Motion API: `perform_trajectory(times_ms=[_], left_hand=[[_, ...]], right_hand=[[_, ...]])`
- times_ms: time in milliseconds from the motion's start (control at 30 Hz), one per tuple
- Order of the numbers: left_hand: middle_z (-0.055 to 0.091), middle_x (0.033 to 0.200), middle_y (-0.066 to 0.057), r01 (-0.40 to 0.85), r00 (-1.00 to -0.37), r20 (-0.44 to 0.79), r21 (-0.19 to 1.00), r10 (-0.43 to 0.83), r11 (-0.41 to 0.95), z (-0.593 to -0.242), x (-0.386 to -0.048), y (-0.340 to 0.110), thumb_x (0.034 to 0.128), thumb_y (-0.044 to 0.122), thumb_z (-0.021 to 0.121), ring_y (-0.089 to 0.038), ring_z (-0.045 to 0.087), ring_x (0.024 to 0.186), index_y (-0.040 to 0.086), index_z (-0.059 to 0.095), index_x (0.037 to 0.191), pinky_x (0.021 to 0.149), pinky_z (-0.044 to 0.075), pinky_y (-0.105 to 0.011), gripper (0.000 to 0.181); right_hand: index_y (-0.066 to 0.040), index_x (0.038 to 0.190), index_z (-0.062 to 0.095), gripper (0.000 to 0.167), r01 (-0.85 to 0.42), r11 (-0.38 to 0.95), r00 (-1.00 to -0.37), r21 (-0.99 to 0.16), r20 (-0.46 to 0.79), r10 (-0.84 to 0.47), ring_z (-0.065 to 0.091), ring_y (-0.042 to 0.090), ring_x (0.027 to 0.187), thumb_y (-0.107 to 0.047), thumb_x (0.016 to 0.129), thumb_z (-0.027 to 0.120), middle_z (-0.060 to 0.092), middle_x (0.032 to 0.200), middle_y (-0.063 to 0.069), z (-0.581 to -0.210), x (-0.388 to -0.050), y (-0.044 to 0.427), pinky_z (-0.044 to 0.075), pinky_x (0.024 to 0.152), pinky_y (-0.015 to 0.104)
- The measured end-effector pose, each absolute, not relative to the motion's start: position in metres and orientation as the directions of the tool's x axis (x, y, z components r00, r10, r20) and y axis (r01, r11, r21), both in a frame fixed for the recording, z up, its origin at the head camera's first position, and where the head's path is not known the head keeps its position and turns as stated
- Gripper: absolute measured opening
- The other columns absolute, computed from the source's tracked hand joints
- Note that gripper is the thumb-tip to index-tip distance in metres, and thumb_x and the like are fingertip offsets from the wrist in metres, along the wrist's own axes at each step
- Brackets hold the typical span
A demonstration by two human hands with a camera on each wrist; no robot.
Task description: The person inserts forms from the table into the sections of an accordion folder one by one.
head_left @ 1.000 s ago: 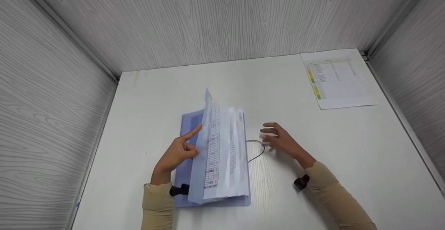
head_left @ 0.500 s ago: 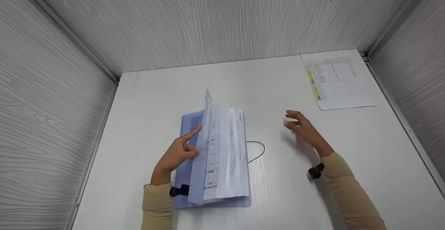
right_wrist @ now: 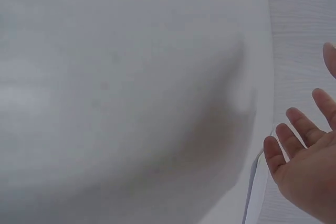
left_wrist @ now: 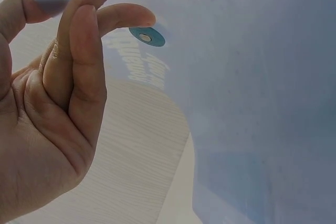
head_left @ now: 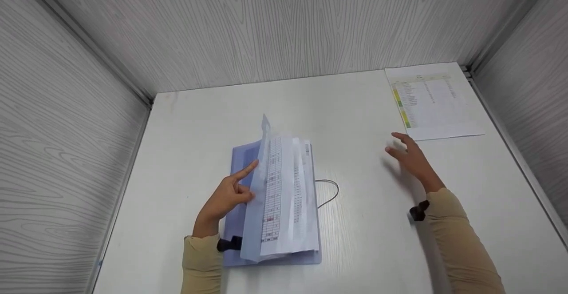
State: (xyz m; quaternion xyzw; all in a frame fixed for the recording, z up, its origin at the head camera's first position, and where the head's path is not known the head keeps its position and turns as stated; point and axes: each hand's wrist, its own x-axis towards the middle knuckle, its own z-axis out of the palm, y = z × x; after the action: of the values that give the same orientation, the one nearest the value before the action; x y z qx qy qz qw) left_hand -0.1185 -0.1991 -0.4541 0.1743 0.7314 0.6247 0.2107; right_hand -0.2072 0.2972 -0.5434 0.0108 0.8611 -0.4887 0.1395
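A translucent blue plastic document folder lies on the white table with one panel raised. Printed sheets show inside it. My left hand holds the raised panel at its left side, index finger extended and thumb against the plastic. In the left wrist view, my left hand has its fingers before the plastic, near a round teal snap button; the exact grip is partly hidden. My right hand hovers over the table with fingers spread, holding nothing, just below a sheaf of paper.
The sheaf lies at the back right with a printed table and yellow and green cells. A thin dark cord loop extends from the folder's right side. Grey wood-grain panels enclose the table at the back and sides.
My right hand has moved right and away from me, from beside the cord loop to near the sheaf. The left hand and folder have stayed in place.
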Motion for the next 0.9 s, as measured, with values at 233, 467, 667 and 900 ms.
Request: perform_trajectory(times_ms=[233, 467, 667, 900], left_hand=[[0.031, 0.049, 0.010, -0.007, -0.854, -0.099, 0.984, 0.511, 0.178, -0.453, -0.118, -0.199, 0.0801, -0.009, 0.053, -0.005, 0.021, 0.044, 0.006, 0.021, 0.154, 0.046, 0.024, -0.028, 0.082], [0.030, 0.049, 0.010, -0.032, -0.857, -0.117, 0.984, 0.502, 0.176, -0.453, -0.119, -0.199, 0.0807, -0.009, 0.054, -0.005, 0.021, 0.045, 0.006, 0.021, 0.154, 0.048, 0.025, -0.026, 0.082], [0.031, 0.049, 0.010, -0.043, -0.857, -0.120, 0.986, 0.502, 0.162, -0.453, -0.118, -0.200, 0.0807, -0.008, 0.055, -0.006, 0.022, 0.045, 0.006, 0.021, 0.154, 0.048, 0.026, -0.026, 0.082], [0.033, 0.049, 0.010, -0.047, -0.854, -0.123, 0.986, 0.505, 0.161, -0.453, -0.118, -0.199, 0.0800, -0.007, 0.055, -0.004, 0.024, 0.044, 0.007, 0.021, 0.154, 0.047, 0.025, -0.023, 0.082]], right_hand=[[-0.002, 0.152, 0.021, 0.081, 0.167, 0.575, -0.974, -0.801, -0.225, -0.030, 0.009, 0.047, 0.145, -0.044, 0.094, 0.058, 0.012, 0.157, 0.028, -0.544, -0.215, 0.321, 0.011, 0.113, 0.064], [0.003, 0.152, 0.012, 0.087, 0.152, 0.712, -0.978, -0.686, -0.207, 0.009, 0.013, 0.053, 0.141, -0.040, 0.093, 0.059, 0.014, 0.154, 0.033, -0.552, -0.221, 0.336, 0.013, 0.107, 0.071], [0.005, 0.153, 0.006, 0.096, 0.161, 0.782, -0.970, -0.602, -0.242, 0.014, 0.007, 0.053, 0.142, -0.049, 0.092, 0.058, 0.007, 0.155, 0.033, -0.560, -0.223, 0.345, 0.011, 0.108, 0.069], [0.004, 0.153, 0.007, 0.098, 0.186, 0.814, -0.958, -0.550, -0.286, 0.026, 0.007, 0.053, 0.142, -0.051, 0.090, 0.059, 0.005, 0.155, 0.033, -0.563, -0.227, 0.349, 0.011, 0.109, 0.070]])
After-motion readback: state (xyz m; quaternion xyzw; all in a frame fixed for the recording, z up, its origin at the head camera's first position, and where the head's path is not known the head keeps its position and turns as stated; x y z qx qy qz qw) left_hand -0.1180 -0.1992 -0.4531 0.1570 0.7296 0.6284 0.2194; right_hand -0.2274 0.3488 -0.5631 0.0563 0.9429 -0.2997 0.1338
